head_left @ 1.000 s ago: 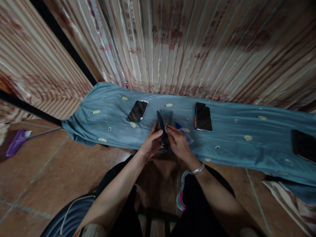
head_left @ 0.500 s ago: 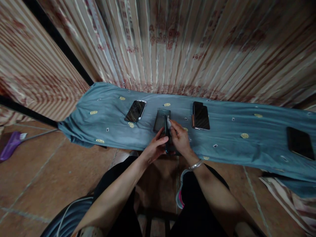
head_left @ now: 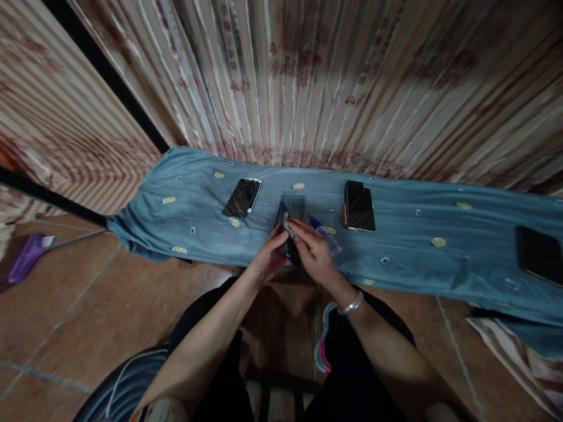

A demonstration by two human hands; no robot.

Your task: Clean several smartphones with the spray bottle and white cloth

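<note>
My left hand [head_left: 269, 259] is wrapped round the side of a dark phone [head_left: 291, 253], held tilted at the front edge of the cloth-covered bench. Pinched in the fingers of my right hand [head_left: 317, 253] is a small grey wiping cloth [head_left: 286, 220], pressed against the phone near its upper end. Behind them lies a clear phone case [head_left: 297, 205], partly covered by the phone and fingers. Just right of my right hand, a small clear bottle [head_left: 331, 240] with a blue top rests on its side.
A blue-green patterned sheet [head_left: 202, 234] covers the long bench. To the left lie stacked phones [head_left: 241, 198]; more phones [head_left: 359, 208] lie to the right, and a black tablet-like device [head_left: 539, 255] at far right. Striped curtains [head_left: 281, 88] hang behind. A purple broom [head_left: 29, 258] is on the floor.
The phone has turned so more of its flat face shows. My right hand has shifted slightly left with the cloth, and the clear bottle beside it has come into fuller view.
</note>
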